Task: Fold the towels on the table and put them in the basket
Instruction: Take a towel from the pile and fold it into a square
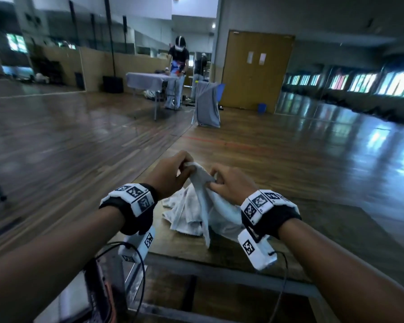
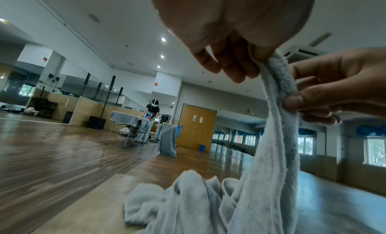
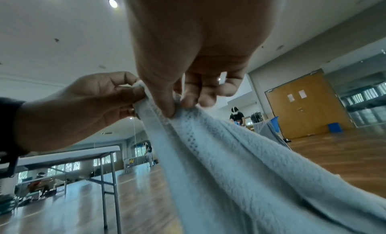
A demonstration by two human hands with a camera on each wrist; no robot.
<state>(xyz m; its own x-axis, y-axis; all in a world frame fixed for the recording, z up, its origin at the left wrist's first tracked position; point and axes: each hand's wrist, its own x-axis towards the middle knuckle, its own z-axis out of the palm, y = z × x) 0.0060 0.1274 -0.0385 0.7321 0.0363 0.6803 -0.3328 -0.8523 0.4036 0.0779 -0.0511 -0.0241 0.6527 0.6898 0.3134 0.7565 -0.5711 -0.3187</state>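
Note:
A white towel hangs lifted by its top edge above the wooden table, its lower part still bunched on the tabletop. My left hand pinches the towel's upper edge at the left. Close beside it my right hand pinches the same edge. In the left wrist view the towel hangs down from the left hand, with the right hand pinching just below. In the right wrist view the towel stretches from the right hand, the left hand beside it. No basket shows.
The table's near edge lies just below my wrists, with a metal frame and cables under it at the left. Wooden floor stretches all round. Far off, another person stands at a covered table, near a wooden double door.

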